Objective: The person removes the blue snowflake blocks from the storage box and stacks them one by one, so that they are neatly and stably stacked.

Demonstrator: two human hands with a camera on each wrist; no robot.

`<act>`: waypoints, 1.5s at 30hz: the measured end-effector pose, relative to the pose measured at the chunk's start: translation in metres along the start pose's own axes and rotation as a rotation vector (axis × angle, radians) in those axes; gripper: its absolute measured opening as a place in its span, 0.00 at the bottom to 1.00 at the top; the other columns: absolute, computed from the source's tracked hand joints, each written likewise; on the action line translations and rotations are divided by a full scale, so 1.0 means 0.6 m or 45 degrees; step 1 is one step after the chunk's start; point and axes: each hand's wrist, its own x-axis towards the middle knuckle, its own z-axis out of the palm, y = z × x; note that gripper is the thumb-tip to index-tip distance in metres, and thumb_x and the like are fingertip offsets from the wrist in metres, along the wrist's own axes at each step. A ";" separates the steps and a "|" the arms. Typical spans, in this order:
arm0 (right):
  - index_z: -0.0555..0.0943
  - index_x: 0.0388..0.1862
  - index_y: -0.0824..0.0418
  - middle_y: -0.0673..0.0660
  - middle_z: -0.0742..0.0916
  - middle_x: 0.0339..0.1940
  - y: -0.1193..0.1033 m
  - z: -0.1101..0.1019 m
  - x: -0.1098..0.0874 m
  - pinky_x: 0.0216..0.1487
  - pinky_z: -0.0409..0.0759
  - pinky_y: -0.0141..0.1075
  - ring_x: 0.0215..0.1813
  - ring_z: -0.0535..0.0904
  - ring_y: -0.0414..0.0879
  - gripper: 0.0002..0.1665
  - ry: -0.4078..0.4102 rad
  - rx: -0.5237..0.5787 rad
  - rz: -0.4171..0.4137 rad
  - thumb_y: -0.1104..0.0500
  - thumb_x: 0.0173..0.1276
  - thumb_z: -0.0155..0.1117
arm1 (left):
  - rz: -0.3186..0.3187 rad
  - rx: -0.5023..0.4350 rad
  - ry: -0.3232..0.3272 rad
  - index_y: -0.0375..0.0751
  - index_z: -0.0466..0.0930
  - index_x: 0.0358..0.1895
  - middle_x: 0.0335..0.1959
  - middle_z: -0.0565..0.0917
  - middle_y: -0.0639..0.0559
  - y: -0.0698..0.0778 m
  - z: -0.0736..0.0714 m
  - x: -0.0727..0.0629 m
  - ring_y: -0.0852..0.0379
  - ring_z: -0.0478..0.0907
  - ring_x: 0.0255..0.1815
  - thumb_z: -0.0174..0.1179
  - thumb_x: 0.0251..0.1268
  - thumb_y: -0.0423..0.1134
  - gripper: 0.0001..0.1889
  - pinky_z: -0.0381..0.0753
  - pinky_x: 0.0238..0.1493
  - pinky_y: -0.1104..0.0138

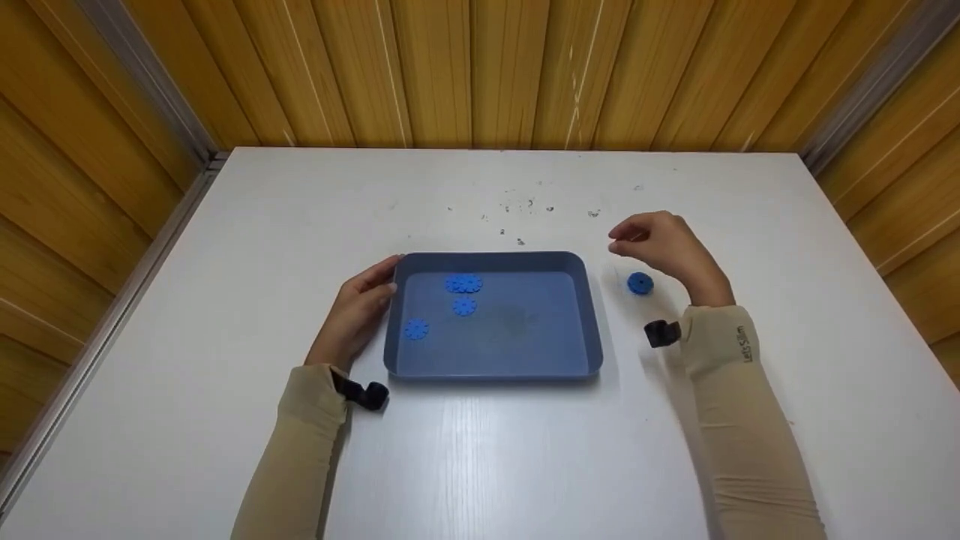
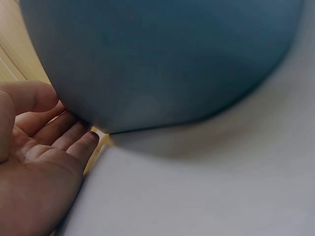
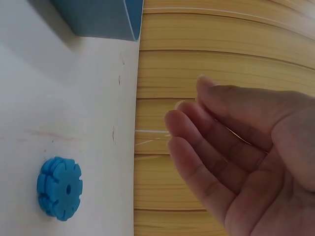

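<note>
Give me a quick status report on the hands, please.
Left hand touching tray; right hand empty, near blue disc stack. Loose blue discs in tray. No obstruction visible between stack and tray.

Tray (image 1: 495,346) in downward head, close wrist views

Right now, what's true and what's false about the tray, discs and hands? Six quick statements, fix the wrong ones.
1. The left hand touches the tray. True.
2. The right hand holds a disc. False: no disc shows in it.
3. The disc stack stands inside the tray. False: it is on the table, to the tray's right.
4. The disc nearest the tray's left wall lies apart from the tray's other discs. True.
5. Every disc is red. False: they are blue.
6. The right sleeve bears lettering. True.
</note>
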 end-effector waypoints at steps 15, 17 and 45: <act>0.83 0.50 0.63 0.62 0.87 0.46 -0.067 0.037 0.023 0.49 0.81 0.48 0.48 0.82 0.53 0.16 -0.076 -0.060 -0.148 0.58 0.65 0.65 | -0.010 0.034 0.026 0.41 0.64 0.71 0.74 0.64 0.50 -0.004 -0.002 0.003 0.58 0.57 0.76 0.49 0.66 0.24 0.29 0.57 0.75 0.65; 0.84 0.49 0.63 0.62 0.87 0.45 -0.075 0.045 0.026 0.47 0.81 0.47 0.47 0.82 0.53 0.16 -0.086 -0.062 -0.180 0.59 0.64 0.65 | -0.005 0.037 0.026 0.41 0.64 0.71 0.74 0.64 0.50 -0.004 -0.002 0.003 0.58 0.57 0.76 0.49 0.67 0.24 0.28 0.57 0.75 0.65; 0.83 0.52 0.64 0.60 0.86 0.49 -0.136 0.154 0.074 0.55 0.80 0.43 0.51 0.82 0.51 0.17 -0.304 -0.010 -0.322 0.63 0.63 0.66 | 0.009 -0.011 0.015 0.39 0.62 0.72 0.74 0.63 0.48 0.000 0.002 0.002 0.56 0.59 0.75 0.49 0.66 0.23 0.29 0.59 0.74 0.65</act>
